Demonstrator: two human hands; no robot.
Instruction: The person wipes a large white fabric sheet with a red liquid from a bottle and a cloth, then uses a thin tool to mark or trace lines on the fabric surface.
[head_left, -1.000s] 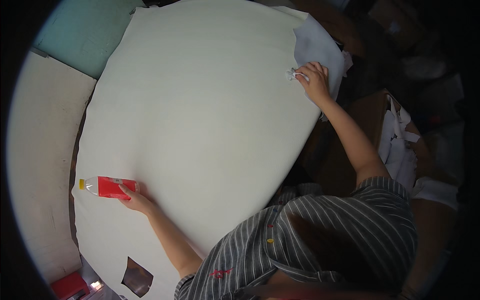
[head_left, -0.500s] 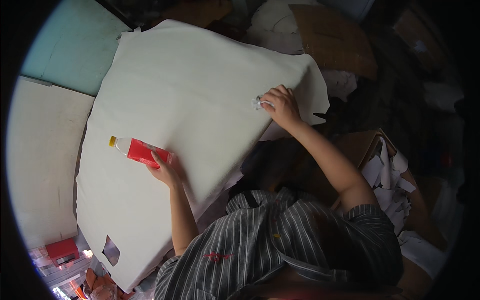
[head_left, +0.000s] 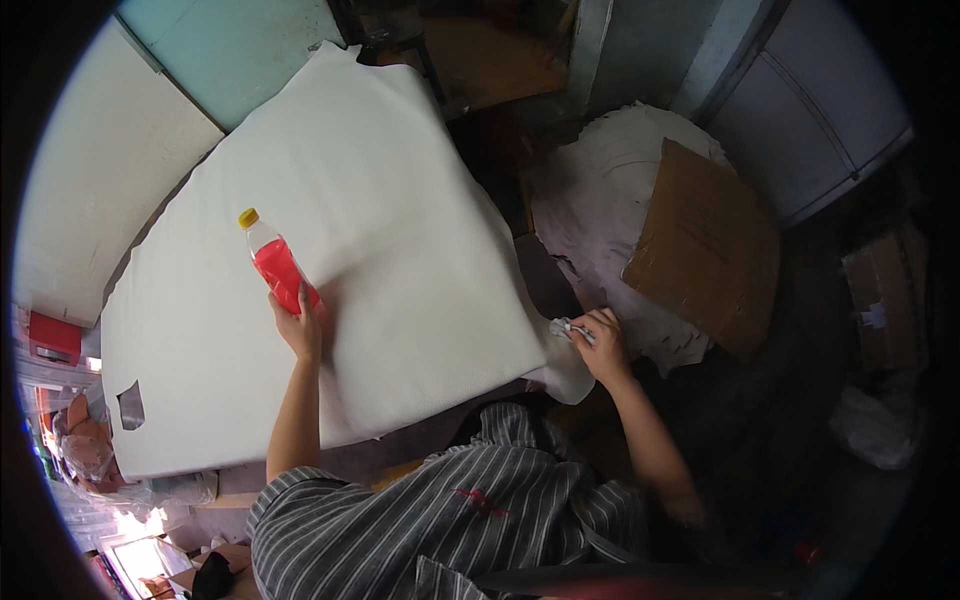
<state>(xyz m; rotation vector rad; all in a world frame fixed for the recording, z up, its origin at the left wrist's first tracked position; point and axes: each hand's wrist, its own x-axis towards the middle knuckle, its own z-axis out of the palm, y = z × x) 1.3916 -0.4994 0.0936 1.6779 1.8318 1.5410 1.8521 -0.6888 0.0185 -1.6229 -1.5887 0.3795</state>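
A large white sheet of leather-like material [head_left: 400, 230] drapes over the table, its front right corner hanging down. Closed around the lower part of a clear plastic bottle, my left hand [head_left: 298, 328] keeps it tilted above the left half of the sheet. The bottle [head_left: 277, 262] has a yellow cap, screwed on, and a red label or red contents; I cannot tell which. At the sheet's right corner, my right hand [head_left: 605, 348] pinches a crumpled white cloth or tissue [head_left: 560, 327] beside the hanging flap.
A brown cardboard piece [head_left: 705, 245] lies on a pile of white sheets [head_left: 610, 180] at the right. Farther right is a cardboard box [head_left: 885, 300]. Light panels [head_left: 235, 55] border the table's far left. Plastic-wrapped items [head_left: 85, 440] sit at the lower left.
My view has turned to the right. My right hand has gone from above the sheet to its right corner, still pinching the crumpled cloth. My left hand keeps hold of the bottle.
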